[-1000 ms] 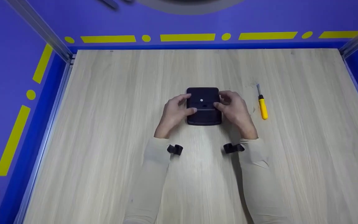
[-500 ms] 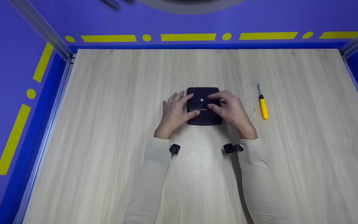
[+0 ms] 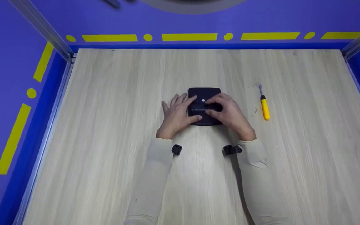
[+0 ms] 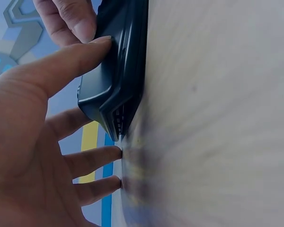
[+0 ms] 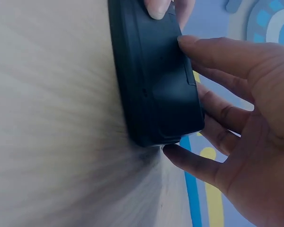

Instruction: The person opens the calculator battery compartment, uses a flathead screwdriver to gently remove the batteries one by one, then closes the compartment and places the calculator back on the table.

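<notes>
The black device (image 3: 200, 108) lies flat on the wood-grain table (image 3: 114, 125), slightly toward twelve o'clock from the middle of the head view, between the two hands.

The left hand (image 3: 177, 115) comes in from seven o'clock, fingers fanned wide and nearly straight, gripping nothing. Its thumb and index finger rest on the device's top, and the left wrist view shows other fingertips touching the table beside the device's end.

The right hand (image 3: 232, 113) reaches in from five o'clock, arched, its thumb and index finger bent toward each other over the device, just below its white dot (image 3: 203, 100). Whether those tips pinch anything cannot be told. The right wrist view shows the thumb at the edge of the device's raised part and a lower finger near its end.

Both sleeves (image 3: 158, 165) slope back toward six o'clock, each with a black mount on its inner side.

At three o'clock, well apart from the right hand, a yellow screwdriver (image 3: 264, 106) points its shaft toward twelve, near a scatter of dark specks (image 3: 254, 83). Broad tabletop runs toward nine o'clock up to a metal rail (image 3: 51, 109), and toward twelve up to the blue wall (image 3: 192, 25).
</notes>
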{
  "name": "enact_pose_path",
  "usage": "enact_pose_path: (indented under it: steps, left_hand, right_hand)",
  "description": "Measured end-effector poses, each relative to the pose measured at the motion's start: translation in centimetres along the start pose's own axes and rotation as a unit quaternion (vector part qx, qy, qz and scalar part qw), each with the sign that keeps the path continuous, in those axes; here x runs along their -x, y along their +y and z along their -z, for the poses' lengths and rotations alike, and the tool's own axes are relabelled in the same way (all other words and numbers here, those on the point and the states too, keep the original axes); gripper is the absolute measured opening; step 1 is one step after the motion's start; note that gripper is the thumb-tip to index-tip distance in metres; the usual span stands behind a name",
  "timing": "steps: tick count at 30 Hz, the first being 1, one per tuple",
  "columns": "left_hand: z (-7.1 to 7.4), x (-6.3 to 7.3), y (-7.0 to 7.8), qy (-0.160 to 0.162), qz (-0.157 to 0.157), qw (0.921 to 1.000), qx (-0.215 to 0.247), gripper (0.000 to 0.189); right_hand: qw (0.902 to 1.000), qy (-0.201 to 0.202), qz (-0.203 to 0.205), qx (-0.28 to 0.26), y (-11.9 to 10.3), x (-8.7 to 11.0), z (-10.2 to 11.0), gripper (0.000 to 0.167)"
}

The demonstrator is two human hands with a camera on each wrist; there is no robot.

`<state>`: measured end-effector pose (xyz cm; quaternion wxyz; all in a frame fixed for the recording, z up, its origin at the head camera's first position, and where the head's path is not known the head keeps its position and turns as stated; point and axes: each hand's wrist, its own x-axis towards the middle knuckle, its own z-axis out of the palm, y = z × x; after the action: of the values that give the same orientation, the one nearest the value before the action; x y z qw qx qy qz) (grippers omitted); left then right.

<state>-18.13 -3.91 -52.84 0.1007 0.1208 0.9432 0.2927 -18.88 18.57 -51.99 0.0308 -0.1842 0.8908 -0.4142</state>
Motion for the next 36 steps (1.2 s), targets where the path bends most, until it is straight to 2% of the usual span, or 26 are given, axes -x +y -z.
enact_pose_path:
  steps: [7,17,26,36]
  left_hand:
    - [-0.27,0.03,-0.16,-0.004,0.003,1.0,0.0,0.081]
    - [-0.29,-0.03,-0.12,-0.005,0.001,1.0,0.003,0.081]
    - [-0.03,-0.08,-0.45,-0.002,0.001,1.0,0.008,0.081]
    - [0.07,-0.08,-0.32,-0.001,-0.002,1.0,0.003,0.081]
  right_hand:
    - [0.9999,-0.005,-0.001,0.016,0.11,0.15,-0.28,0.029]
    - [0.9958,-0.02,0.016,0.088,-0.54,0.07,0.23,0.027]
    - [0.9971,-0.03,0.03,0.063,-0.27,-0.57,0.09,0.024]
    - [0.9977,-0.029,0.026,0.055,-0.34,-0.51,0.04,0.023]
